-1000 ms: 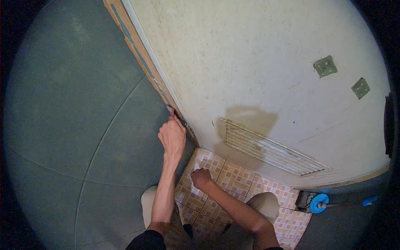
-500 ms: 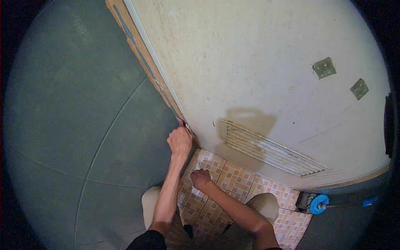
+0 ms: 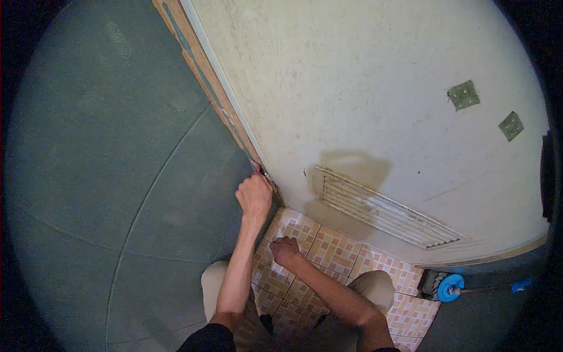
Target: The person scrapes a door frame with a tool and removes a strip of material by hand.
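My left hand [image 3: 254, 195] is closed at the lower part of the door frame, in the corner between the green wall and the white door [image 3: 328, 82]. A small dark-reddish object [image 3: 255, 166] pokes out past its fingers against the frame; its kind is not clear. The bare brown strip of the frame [image 3: 214, 97] carries grey-green patches and runs up and away to the left. Lower and to the right, my right hand [image 3: 285, 250] is closed above the tiled floor. Something small and whitish shows by its fingers, too small to name.
A louvred vent [image 3: 387, 205] is set low in the door. Two greenish square patches [image 3: 464, 95] mark the door at right. A blue disc on a bar [image 3: 451, 288] lies at the lower right. The green wall [image 3: 117, 146] fills the left, and patterned tiles [image 3: 334, 249] lie below.
The view has shifted slightly. My left hand is a touch higher along the frame, still closed on the reddish object. My right hand stays closed in nearly the same place.
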Available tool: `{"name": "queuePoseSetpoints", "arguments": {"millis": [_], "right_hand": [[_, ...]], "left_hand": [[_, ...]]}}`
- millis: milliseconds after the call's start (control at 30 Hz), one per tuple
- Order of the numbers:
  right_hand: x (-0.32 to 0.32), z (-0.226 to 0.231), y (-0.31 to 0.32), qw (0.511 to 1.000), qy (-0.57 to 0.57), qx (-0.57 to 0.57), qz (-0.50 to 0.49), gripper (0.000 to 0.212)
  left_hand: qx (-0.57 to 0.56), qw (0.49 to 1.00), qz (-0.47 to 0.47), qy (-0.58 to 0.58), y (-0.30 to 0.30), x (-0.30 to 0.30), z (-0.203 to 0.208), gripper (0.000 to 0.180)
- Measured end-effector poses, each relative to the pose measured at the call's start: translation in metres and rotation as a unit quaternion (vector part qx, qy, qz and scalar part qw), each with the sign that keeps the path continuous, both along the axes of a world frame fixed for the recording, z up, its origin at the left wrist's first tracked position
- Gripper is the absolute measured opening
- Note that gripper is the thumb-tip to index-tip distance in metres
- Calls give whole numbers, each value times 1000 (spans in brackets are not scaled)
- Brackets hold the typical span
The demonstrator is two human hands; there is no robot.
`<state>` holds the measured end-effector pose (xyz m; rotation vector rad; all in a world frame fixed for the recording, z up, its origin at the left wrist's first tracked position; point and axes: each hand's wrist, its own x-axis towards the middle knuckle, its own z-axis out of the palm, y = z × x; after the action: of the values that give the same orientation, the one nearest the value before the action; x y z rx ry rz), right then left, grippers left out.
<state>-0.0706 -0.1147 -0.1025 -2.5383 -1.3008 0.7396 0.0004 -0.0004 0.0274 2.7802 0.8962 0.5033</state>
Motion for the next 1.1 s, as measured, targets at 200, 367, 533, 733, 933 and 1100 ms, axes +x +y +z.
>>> {"name": "queuePoseSetpoints", "arguments": {"millis": [200, 367, 533, 733, 933, 1100], "right_hand": [[2, -4, -2, 1000, -1, -15, 11, 20], [-4, -14, -9, 997, -70, 36, -2, 20], [4, -6, -10, 1000, -6, 11, -5, 20], [-2, -14, -1, 1000, -22, 8, 6, 21], [-3, -10, 3, 1000, -10, -12, 6, 19], [-3, -28, 0, 1000, -11, 2, 1, 17]], "left_hand": [[-24, 999, -27, 1, -1, 1, -2, 33], [-7, 999, -17, -47, -2, 3, 32, 33], [52, 993, -8, -108, -5, -2, 57, 32], [3, 999, -13, -41, 1, 0, 15, 37], [-9, 999, -28, -19, 5, -2, 0, 43], [-23, 998, -23, -53, 0, -1, 26, 41]]}}
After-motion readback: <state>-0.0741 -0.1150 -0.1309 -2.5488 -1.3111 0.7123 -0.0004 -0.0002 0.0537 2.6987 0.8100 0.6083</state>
